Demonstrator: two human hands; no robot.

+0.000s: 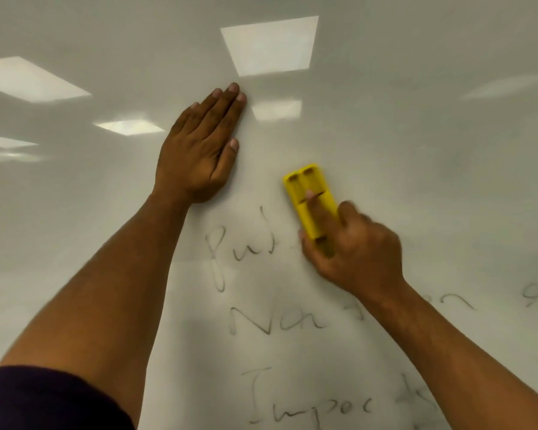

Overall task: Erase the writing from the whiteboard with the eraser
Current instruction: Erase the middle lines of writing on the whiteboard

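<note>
- the glossy white whiteboard (385,125) fills nearly the whole head view, with pale rectangular reflections of ceiling lights (269,46) across its upper part.
- the left hand (199,147) lies flat against the board, fingers straight and close together pointing up and to the right, thumb alongside; it has hold of nothing.
- the bare left forearm runs down to the lower left corner, where a dark purple sleeve (44,398) shows.
- the right hand (357,249) grips a yellow plastic block eraser (311,200) with recessed slots on its back; the fingers curl round its lower end, one finger lying along the middle of its back, and the thumb sits at its left edge.
- the eraser rests against the board, long side tilted up and to the left, to the right of and below the left hand and apart from it.
- hand and eraser are blurred, so the finer detail of the grip cannot be made out.
- grey handwritten marker writing (261,321) remains on the lower half of the board in three lines: "pul" just left of the right hand, "na" and further strokes below it partly hidden by the right forearm, and "impac" lowest.
- more faint strokes sit at the right edge.
- the board above and right of the eraser carries only faint grey smudges.
</note>
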